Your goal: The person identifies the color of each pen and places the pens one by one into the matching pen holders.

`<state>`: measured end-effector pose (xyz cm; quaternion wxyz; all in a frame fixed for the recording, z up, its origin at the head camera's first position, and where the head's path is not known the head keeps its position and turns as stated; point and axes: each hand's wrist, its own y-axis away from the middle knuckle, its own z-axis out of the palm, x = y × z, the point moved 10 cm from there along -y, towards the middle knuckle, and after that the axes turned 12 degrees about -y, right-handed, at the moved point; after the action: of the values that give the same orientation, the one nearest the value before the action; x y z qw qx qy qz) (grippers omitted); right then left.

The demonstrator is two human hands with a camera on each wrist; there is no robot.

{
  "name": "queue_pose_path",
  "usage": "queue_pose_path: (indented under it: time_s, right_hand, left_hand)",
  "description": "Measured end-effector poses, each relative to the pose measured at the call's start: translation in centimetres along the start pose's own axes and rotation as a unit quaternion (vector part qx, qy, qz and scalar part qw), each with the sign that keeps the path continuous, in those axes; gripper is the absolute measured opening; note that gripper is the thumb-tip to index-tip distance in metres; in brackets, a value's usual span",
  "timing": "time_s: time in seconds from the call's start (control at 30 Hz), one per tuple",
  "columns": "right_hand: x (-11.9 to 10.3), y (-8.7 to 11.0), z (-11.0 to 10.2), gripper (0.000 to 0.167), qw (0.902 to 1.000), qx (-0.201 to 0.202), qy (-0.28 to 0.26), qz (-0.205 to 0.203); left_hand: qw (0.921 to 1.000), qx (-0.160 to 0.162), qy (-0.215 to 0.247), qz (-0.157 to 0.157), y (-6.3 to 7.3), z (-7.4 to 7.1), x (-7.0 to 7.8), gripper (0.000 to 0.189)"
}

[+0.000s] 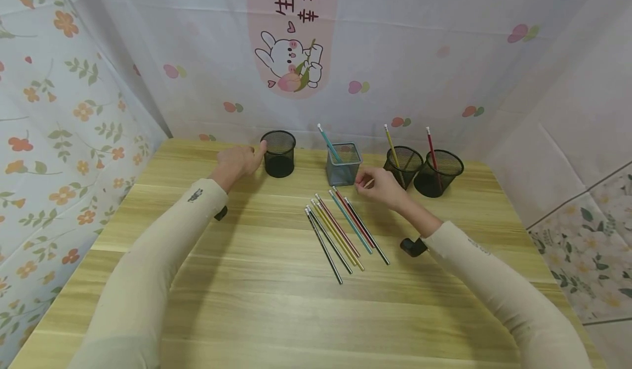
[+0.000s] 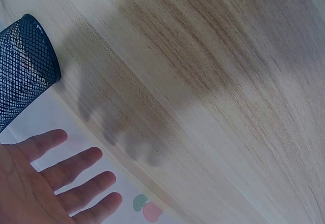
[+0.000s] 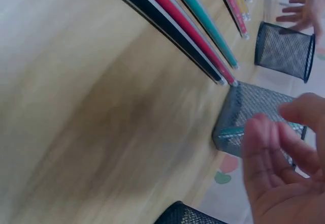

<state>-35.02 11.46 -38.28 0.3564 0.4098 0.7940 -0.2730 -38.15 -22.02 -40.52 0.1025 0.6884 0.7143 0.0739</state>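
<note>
My left hand [image 1: 242, 160] is beside a black round mesh pencil cup [image 1: 280, 166] at the back of the table. In the left wrist view its fingers [image 2: 76, 170] are extended and spread near the cup's side. My right hand [image 1: 382, 187] hovers by the right side of a grey square mesh pencil holder [image 1: 342, 176], where a teal pencil [image 1: 328, 143] leans. Its fingers are loosely bent, with nothing between them. Several pencils in black, yellow, red and blue lie side by side on the table, a black pencil [image 1: 367, 232] nearest that hand.
To the right stand two more black round mesh cups: one cup [image 1: 406, 158] with a yellow pencil [image 1: 391, 145], the other cup [image 1: 446, 174] with a red pencil [image 1: 432, 148]. A patterned curtain [image 1: 212, 40] hangs along the back edge of the wooden table [image 1: 276, 314].
</note>
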Motion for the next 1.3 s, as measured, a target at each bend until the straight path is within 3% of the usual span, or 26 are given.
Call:
queue_pose_path:
  time_s: [0.2, 0.53, 0.87, 1.13, 1.3]
  right_hand:
    - [1.1, 0.4, 1.4, 0.003, 0.9980, -0.045, 0.036, 0.028]
    - [1.9, 0.6, 2.8, 0.004, 0.9937, -0.068, 0.030, 0.084]
    - [1.5, 0.4, 3.5, 0.010, 0.9917, -0.084, 0.058, 0.077]
    - [2.0, 0.5, 4.2, 0.010, 0.9838, -0.109, 0.054, 0.131]
    - [2.1, 0.4, 4.2, 0.010, 0.9812, -0.110, 0.075, 0.140]
  left_hand:
    - [1.0000, 0.002, -0.001, -0.002, 0.0, 0.0, 0.0, 0.103]
    - [1.0000, -0.005, 0.000, -0.001, 0.1, 0.0, 0.0, 0.103]
    - [1.0000, 0.000, 0.002, -0.004, 0.0, 0.1, 0.0, 0.101]
    - [0.9999, 0.000, 0.009, -0.006, 0.1, -0.1, 0.0, 0.100]
    - [0.9999, 0.003, 0.012, -0.005, 0.1, -0.1, 0.0, 0.099]
